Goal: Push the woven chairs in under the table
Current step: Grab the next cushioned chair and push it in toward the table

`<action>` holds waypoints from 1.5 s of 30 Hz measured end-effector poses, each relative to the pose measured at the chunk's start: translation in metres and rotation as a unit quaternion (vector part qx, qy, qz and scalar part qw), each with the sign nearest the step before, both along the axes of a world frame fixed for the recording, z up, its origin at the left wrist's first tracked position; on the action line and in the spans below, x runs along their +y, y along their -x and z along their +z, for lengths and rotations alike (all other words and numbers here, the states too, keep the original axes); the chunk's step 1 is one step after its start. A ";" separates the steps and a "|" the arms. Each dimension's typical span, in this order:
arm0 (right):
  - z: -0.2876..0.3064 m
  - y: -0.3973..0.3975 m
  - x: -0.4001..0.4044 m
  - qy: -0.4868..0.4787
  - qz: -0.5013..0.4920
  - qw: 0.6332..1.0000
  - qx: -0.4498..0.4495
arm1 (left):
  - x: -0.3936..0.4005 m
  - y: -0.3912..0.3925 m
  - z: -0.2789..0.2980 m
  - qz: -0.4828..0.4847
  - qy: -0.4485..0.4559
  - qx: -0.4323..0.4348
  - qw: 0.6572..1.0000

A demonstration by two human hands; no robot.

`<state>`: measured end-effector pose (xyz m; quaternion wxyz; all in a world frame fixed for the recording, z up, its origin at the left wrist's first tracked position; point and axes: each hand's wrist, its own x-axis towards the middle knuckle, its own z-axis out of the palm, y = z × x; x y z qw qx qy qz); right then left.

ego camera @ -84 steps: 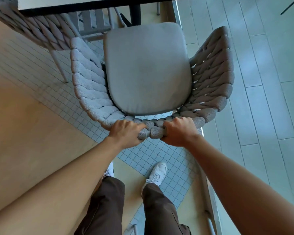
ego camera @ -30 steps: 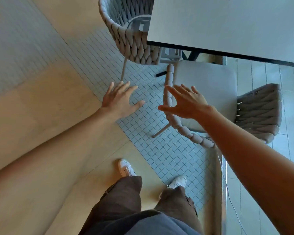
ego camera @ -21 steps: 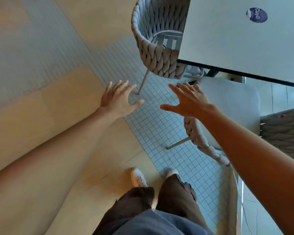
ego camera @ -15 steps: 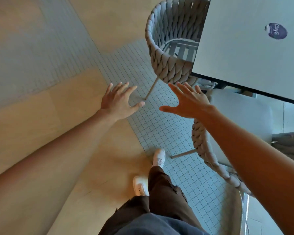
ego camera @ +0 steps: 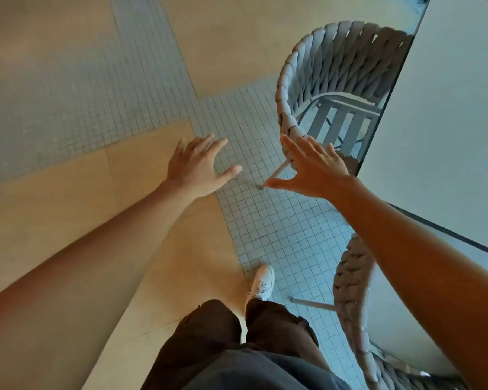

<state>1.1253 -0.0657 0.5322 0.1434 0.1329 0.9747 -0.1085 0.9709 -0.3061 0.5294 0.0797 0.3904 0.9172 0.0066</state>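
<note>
Nearest you, under your right forearm, one woven chair [ego camera: 350,299] sits with its seat partly beneath the table [ego camera: 448,136]. Your left hand [ego camera: 197,167] hovers flat over the tiled floor [ego camera: 265,220], fingers spread, holding nothing. Your right hand [ego camera: 313,170] is likewise splayed and empty, its fingertips overlapping the rim of the second woven chair [ego camera: 321,71] just beyond, whose slatted seat runs under the table edge; contact is unclear.
</note>
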 end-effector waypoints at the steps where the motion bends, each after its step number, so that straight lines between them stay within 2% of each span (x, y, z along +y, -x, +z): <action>1: 0.000 0.008 0.006 -0.001 0.006 1.000 -0.001 | 0.004 0.006 0.000 -0.003 0.001 0.004 1.000; 13: -0.004 0.125 0.069 -0.016 -0.008 1.000 -0.004 | 0.070 0.122 0.001 -0.027 -0.004 0.009 1.000; 22: -0.002 0.245 0.097 -0.042 -0.066 0.997 -0.016 | 0.117 0.261 -0.004 -0.096 0.018 -0.008 0.995; 33: 0.005 0.368 0.128 -0.023 -0.131 0.991 0.001 | 0.156 0.409 0.002 -0.152 0.025 -0.011 0.988; 39: -0.005 0.418 0.167 -0.021 -0.153 0.988 -0.007 | 0.200 0.475 -0.002 -0.170 0.039 -0.013 0.985; 45: -0.015 0.469 0.232 0.003 -0.202 0.979 -0.011 | 0.280 0.547 -0.005 -0.202 0.058 -0.011 0.978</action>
